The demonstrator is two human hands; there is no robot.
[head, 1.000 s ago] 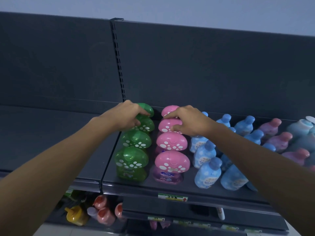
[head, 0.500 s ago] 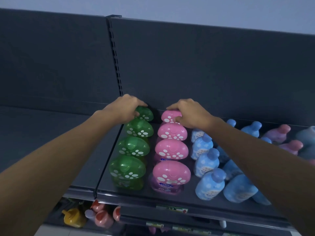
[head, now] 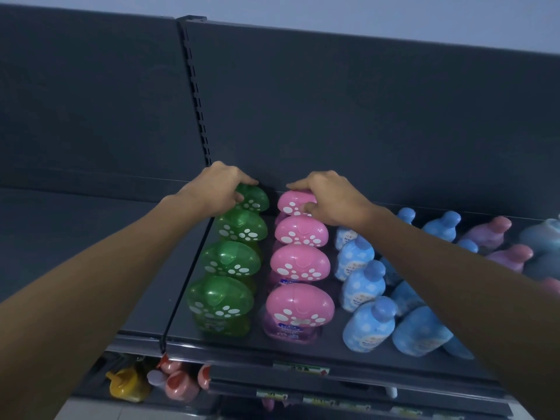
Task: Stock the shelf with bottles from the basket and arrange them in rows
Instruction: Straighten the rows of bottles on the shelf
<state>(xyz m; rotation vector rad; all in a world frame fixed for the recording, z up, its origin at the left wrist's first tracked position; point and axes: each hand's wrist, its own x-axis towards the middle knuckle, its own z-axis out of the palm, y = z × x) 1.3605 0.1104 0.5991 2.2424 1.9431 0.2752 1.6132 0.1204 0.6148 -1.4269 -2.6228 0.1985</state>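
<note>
Two rows of mushroom-capped bottles run front to back on the dark shelf (head: 188, 325). My left hand (head: 219, 187) grips the cap of the rearmost green bottle (head: 253, 200), close to the back panel. My right hand (head: 328, 197) grips the cap of the rearmost pink bottle (head: 292, 203) beside it. In front of them stand three more green bottles (head: 219, 298) and three more pink bottles (head: 300, 304), each in a straight line. The basket is not in view.
Blue bottles (head: 369, 325) stand in rows right of the pink ones, with purple bottles (head: 509, 256) further right. The shelf section to the left (head: 75, 237) holds nothing. A lower shelf shows a yellow bottle (head: 127, 386) and salmon-capped bottles (head: 178, 386).
Both hands have pushed the rearmost green and pink bottles further back toward the panel, and the rows behind them have lengthened. My view has shifted slightly closer and downward.
</note>
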